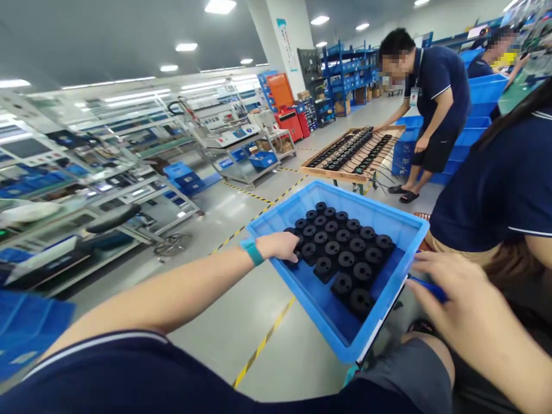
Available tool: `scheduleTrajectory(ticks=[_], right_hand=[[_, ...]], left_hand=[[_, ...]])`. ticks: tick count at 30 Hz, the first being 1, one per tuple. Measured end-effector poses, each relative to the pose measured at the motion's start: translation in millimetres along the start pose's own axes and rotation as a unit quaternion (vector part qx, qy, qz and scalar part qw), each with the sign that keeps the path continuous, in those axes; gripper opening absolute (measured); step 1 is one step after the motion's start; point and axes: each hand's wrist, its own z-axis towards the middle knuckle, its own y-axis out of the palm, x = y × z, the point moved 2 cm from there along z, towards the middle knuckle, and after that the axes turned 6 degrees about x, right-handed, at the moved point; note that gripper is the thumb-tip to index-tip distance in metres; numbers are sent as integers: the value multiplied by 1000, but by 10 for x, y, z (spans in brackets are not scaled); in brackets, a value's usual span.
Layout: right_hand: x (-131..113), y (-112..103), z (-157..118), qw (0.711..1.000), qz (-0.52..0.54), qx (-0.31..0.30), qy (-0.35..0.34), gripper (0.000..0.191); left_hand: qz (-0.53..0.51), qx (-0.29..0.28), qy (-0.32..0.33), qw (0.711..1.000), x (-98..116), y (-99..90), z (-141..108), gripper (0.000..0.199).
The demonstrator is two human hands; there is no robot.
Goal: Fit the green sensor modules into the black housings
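A blue plastic bin point(383, 210) sits tilted in front of me. Inside it stand rows of black blocks point(332, 248), each with a round, ring-like top and a hole. My left hand point(282, 246), a teal band on its wrist, reaches over the bin's left wall. Its fingers are curled on a black block at the end of a row; they hide most of that block. By the bin's right rim is my right hand point(459, 296), slightly blurred. A slim blue object point(433, 289) shows between its thumb and fingers; I cannot make out its kind.
A co-worker point(444, 86) bends over a wooden-edged table point(321, 171) bearing rows of black parts with wires. Another person point(495, 178) sits close on my right. Metal workbenches point(150, 190) line the left. Yellow-black tape point(263, 345) marks the floor.
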Motion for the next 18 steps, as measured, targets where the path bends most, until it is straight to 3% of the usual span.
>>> scheduleTrajectory(ticks=[3,6,12,18], right_hand=[[-486,492,26,997,27,-54,-43,12],[-689,809,-40,992,54,-115,-25,7],[-695,845,-144,989,91,-117,6,17],[-687,879,-174,992,82,-97,13,18]], left_hand=[[-8,-31,3,999,-143,70,233,55],[-19,-68,12,997,-237,150,343,55],[-61,-102,-11,993,-314,326,485,65],[-117,-103,-53,986,-236,333,401,52]])
